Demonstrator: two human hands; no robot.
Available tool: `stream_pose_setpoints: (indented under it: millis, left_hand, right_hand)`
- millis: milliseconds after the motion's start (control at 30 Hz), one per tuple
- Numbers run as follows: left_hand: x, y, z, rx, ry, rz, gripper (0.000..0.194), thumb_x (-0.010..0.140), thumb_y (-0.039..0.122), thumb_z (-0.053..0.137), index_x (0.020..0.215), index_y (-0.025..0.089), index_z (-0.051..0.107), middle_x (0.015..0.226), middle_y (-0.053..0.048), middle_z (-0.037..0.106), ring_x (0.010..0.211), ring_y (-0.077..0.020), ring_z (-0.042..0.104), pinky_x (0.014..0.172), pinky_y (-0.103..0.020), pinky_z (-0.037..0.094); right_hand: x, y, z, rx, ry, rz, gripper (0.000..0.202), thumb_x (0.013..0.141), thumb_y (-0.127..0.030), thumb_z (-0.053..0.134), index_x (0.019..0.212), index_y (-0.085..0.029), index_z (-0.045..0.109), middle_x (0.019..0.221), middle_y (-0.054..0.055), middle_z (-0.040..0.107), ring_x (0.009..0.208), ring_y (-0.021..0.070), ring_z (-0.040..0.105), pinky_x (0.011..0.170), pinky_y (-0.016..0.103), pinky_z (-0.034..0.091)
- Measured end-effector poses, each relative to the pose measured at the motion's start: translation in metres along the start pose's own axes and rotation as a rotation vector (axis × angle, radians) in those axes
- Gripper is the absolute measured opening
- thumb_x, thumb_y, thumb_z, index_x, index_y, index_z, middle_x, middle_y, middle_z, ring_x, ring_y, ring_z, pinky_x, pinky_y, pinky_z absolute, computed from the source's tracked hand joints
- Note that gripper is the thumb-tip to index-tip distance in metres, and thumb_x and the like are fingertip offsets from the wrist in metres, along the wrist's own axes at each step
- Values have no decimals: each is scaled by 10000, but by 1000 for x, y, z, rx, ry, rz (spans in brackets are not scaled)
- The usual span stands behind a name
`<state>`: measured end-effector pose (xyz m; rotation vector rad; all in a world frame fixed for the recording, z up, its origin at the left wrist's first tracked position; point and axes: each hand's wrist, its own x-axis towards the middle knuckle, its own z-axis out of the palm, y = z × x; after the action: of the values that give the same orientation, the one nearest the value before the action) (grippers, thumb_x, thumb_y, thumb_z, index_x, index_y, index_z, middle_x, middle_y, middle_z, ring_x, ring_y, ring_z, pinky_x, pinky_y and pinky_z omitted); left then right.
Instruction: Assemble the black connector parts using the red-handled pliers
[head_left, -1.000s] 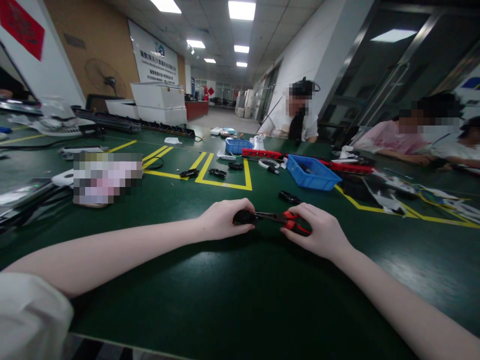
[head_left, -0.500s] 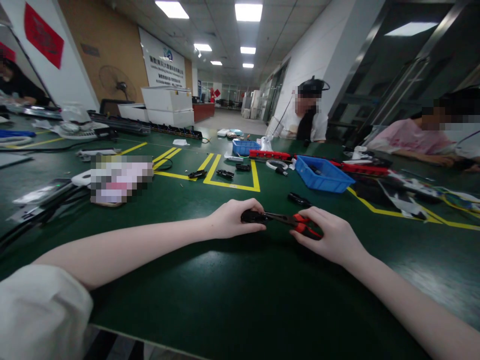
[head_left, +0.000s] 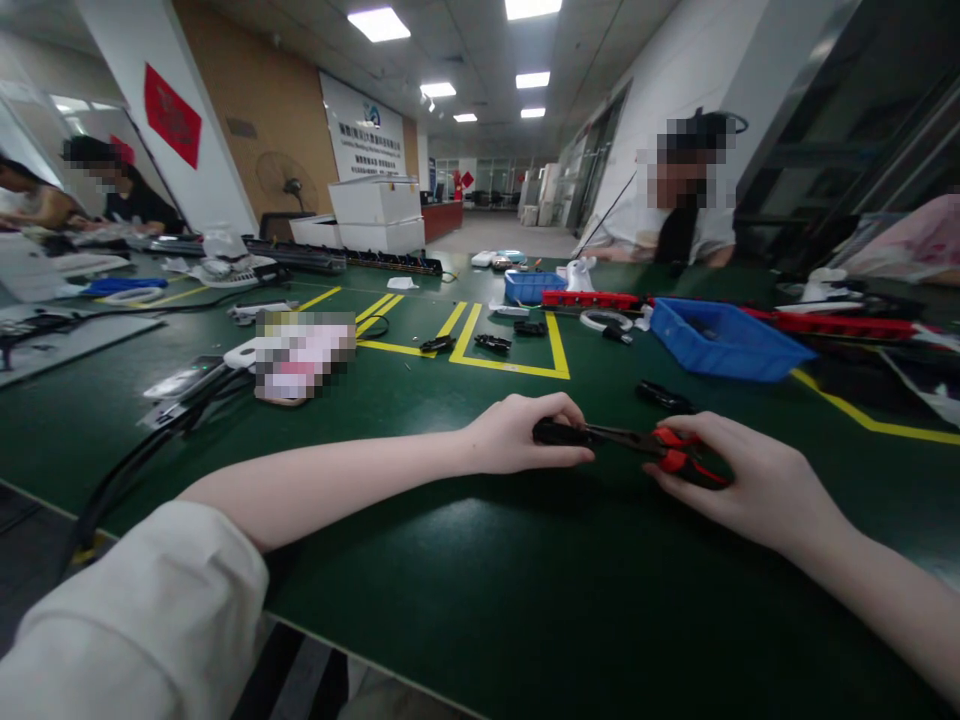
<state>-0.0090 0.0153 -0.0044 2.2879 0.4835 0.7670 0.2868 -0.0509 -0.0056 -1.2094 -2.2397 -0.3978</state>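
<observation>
My left hand (head_left: 525, 435) is closed around a small black part (head_left: 561, 432), its exact kind too dark to make out. In my right hand (head_left: 750, 470) are long-nose pliers (head_left: 686, 455) with red and black handles. Their metal jaws point left and reach the end of the black part; whether they grip it I cannot tell. Both hands are raised a little over the green table (head_left: 465, 590). Just beyond the pliers lies another black piece (head_left: 664, 396). Farther off, similar black pieces (head_left: 493, 343) lie in and beside a yellow-taped rectangle.
A blue bin (head_left: 727, 340) stands at the right, a smaller blue bin (head_left: 534, 287) farther back. Red strips (head_left: 592, 300) run behind them. A phone (head_left: 304, 365) and black cables (head_left: 180, 410) lie at the left. A person (head_left: 686, 200) sits across the table, with others at both sides.
The view has turned left, so everything appears shifted right. Both hands keep their hold on the black part and the pliers, with little change between them.
</observation>
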Motion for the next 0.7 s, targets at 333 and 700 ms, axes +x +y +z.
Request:
stream_pose_setpoints:
  millis: [333, 700]
  left_hand:
    - [1, 0, -1, -42, 9, -20, 269, 886, 375, 702, 1022, 175, 583, 794, 39, 645, 691, -97, 587, 658, -221, 432]
    - [0, 1, -2, 16, -24, -28, 294, 911, 416, 661, 1059, 176, 577, 856, 17, 686, 729, -110, 625, 692, -240, 461]
  right_hand:
    - [1, 2, 3, -125, 43, -90, 358, 890, -438, 619, 1193, -248, 597, 1103, 149, 697, 914, 359, 686, 726, 525, 556]
    - [-1, 7, 2, -212, 29, -88, 353, 867, -239, 565, 1217, -197, 556, 1137, 180, 682, 1032, 372, 661, 817, 522, 541]
